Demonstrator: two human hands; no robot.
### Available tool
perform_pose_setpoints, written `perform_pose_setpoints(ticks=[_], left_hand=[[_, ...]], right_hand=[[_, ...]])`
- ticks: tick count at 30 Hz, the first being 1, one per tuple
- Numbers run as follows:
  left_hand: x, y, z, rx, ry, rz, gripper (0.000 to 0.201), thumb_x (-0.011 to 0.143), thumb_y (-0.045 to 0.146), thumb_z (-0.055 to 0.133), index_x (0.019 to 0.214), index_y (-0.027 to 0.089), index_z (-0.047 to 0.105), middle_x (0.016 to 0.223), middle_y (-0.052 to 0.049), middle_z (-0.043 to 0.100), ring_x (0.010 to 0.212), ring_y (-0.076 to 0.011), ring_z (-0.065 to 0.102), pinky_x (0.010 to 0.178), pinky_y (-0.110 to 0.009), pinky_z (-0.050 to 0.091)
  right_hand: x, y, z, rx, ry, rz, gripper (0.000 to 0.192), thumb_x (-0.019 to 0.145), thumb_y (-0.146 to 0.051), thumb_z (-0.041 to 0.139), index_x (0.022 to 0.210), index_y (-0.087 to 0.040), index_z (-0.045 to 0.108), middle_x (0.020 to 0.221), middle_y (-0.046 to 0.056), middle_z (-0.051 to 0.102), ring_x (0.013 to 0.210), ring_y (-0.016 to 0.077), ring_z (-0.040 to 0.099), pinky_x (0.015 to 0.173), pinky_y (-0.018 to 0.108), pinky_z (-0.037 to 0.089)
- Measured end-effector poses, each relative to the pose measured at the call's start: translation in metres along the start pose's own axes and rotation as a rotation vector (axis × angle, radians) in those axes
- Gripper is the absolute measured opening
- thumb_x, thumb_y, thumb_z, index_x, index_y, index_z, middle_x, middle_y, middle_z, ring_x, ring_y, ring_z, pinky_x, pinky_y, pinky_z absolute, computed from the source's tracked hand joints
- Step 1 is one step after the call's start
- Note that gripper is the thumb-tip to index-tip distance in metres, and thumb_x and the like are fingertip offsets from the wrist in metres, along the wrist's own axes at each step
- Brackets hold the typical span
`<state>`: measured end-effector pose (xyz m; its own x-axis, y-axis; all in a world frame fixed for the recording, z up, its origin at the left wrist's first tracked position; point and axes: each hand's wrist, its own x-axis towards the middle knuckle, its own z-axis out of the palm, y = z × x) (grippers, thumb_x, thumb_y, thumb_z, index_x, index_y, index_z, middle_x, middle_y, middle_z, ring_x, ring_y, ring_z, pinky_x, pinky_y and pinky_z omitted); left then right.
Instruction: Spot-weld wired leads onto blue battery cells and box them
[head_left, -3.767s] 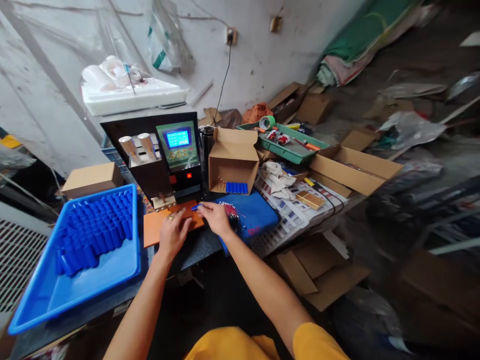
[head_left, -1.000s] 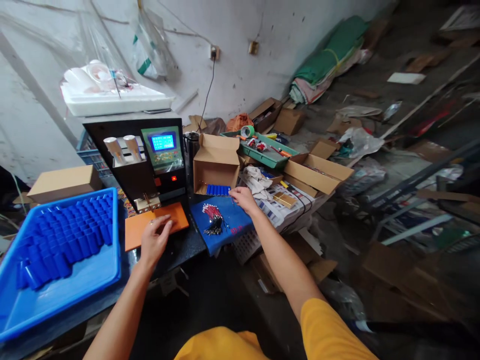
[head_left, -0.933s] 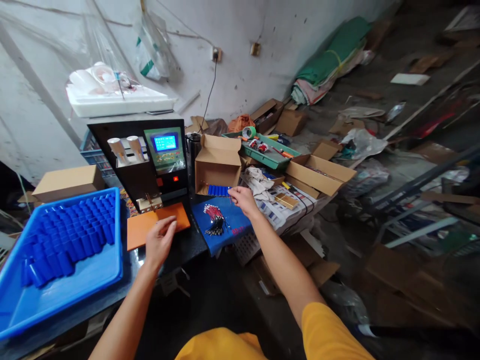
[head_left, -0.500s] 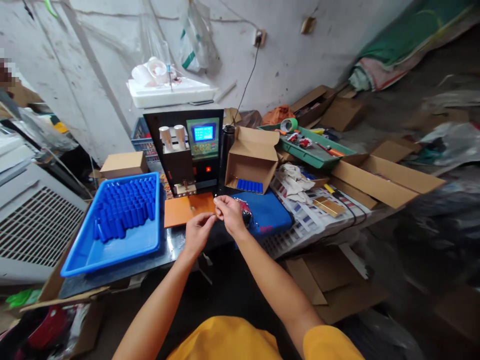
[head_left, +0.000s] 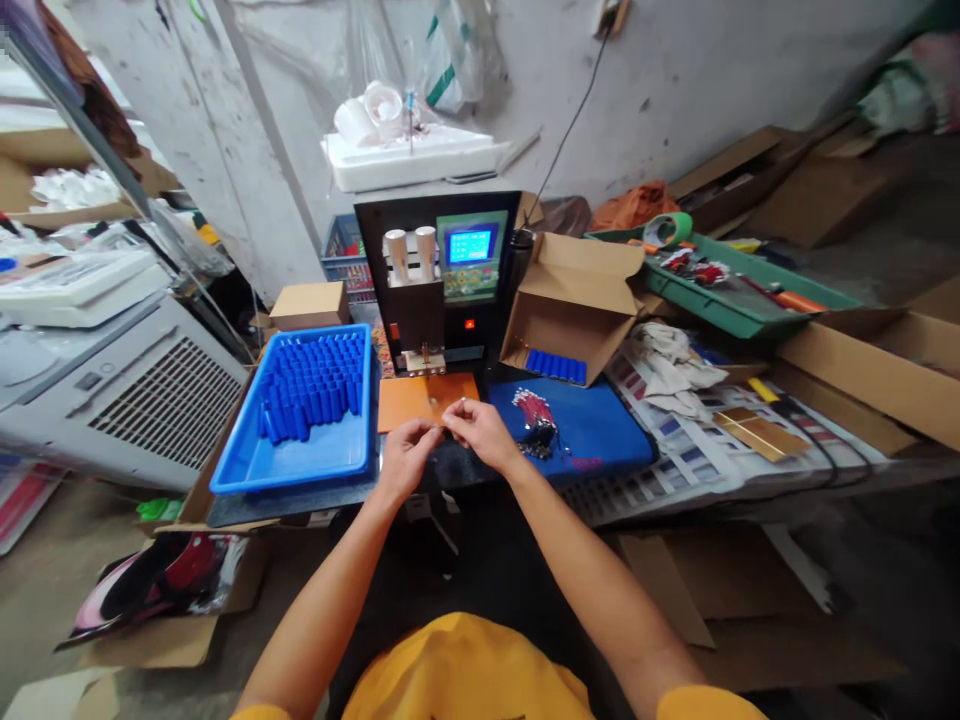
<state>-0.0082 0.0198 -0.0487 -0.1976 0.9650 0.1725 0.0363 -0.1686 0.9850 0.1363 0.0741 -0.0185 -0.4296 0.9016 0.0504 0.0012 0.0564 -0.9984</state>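
Both hands meet over the front edge of an orange board [head_left: 397, 402], fingertips nearly touching. My left hand [head_left: 409, 455] is closed in a pinch, and so is my right hand [head_left: 482, 432]; whatever lies between the fingers is too small to name. Just behind them stands a black spot welder [head_left: 405, 215] with a lit blue screen and copper-coloured electrode tips above the board. Right of my right hand, a bundle of red and black wires [head_left: 536, 415] rests on a blue pad [head_left: 600, 425].
At the left, a blue tray [head_left: 292, 480] holds many blue cylindrical cells [head_left: 315, 385]. An open cardboard box [head_left: 585, 285] with several blue cells [head_left: 556, 366] stands right of the machine. Farther right are a green tray [head_left: 757, 300], a white cloth [head_left: 671, 370] and a gold-coloured plate [head_left: 761, 432].
The view has swung left, so the bench things appear farther right. My hands remain pinched together at the orange board, and the wire bundle shows more fully beside my right hand.
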Motion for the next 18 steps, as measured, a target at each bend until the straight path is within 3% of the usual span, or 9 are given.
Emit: perform_pose_setpoints(ticks=[4,6,8,11,13,15,18], left_hand=[[-0.002,0.004,-0.008,0.084,0.002,0.028,0.026,0.083,0.040,0.066,0.076,0.015,0.070,0.074,-0.004,0.071,0.070,-0.0151,0.064,0.070,-0.026,0.051],[-0.001,0.005,-0.021,0.165,0.017,0.074,0.025,0.086,0.039,0.063,0.083,0.016,0.072,0.082,-0.006,0.073,0.076,-0.0166,0.066,0.075,-0.028,0.052],[0.002,0.006,-0.045,0.300,0.081,0.137,0.023,0.086,0.037,0.063,0.090,0.017,0.073,0.089,-0.007,0.074,0.081,-0.0177,0.067,0.079,-0.030,0.053],[0.012,0.008,-0.100,0.627,0.243,0.185,0.019,0.085,0.029,0.063,0.098,0.018,0.072,0.092,-0.008,0.072,0.085,-0.0198,0.067,0.084,-0.033,0.052],[0.020,0.009,-0.137,0.929,0.299,0.113,0.027,0.084,0.021,0.061,0.109,0.018,0.069,0.099,-0.011,0.069,0.093,-0.0237,0.066,0.087,-0.036,0.051],[0.028,0.011,-0.165,1.194,0.267,-0.018,0.041,0.080,0.017,0.063,0.122,0.018,0.063,0.111,-0.014,0.064,0.099,-0.0269,0.065,0.086,-0.037,0.050],[0.033,0.011,-0.182,1.391,0.188,-0.175,0.048,0.078,0.017,0.066,0.126,0.021,0.058,0.118,-0.014,0.058,0.098,-0.0268,0.066,0.083,-0.035,0.050]], right_hand=[[0.005,0.000,0.003,-0.047,-0.044,-0.032,0.033,0.073,-0.048,0.071,0.073,-0.017,0.060,0.059,-0.003,0.054,0.050,0.0104,0.046,0.048,0.023,0.037],[0.007,0.002,0.002,-0.049,-0.038,-0.035,0.036,0.072,-0.051,0.072,0.073,-0.017,0.060,0.058,-0.002,0.054,0.050,0.0104,0.046,0.048,0.024,0.037],[0.010,0.005,-0.001,-0.038,-0.009,-0.023,0.039,0.072,-0.054,0.072,0.074,-0.017,0.060,0.057,-0.003,0.054,0.048,0.0101,0.045,0.046,0.023,0.036],[0.010,0.010,-0.008,-0.004,0.049,-0.002,0.043,0.069,-0.058,0.074,0.074,-0.017,0.061,0.055,-0.003,0.053,0.044,0.0092,0.042,0.043,0.023,0.033],[0.009,0.012,-0.011,0.022,0.080,0.005,0.045,0.067,-0.059,0.076,0.073,-0.018,0.061,0.054,-0.002,0.052,0.043,0.0091,0.041,0.042,0.024,0.032],[0.009,0.014,-0.012,0.044,0.098,0.010,0.045,0.065,-0.060,0.077,0.072,-0.018,0.061,0.053,-0.002,0.052,0.043,0.0096,0.041,0.042,0.024,0.032],[0.008,0.016,-0.010,0.066,0.095,0.013,0.046,0.065,-0.061,0.077,0.072,-0.018,0.062,0.053,-0.002,0.053,0.044,0.0099,0.042,0.042,0.024,0.033]])
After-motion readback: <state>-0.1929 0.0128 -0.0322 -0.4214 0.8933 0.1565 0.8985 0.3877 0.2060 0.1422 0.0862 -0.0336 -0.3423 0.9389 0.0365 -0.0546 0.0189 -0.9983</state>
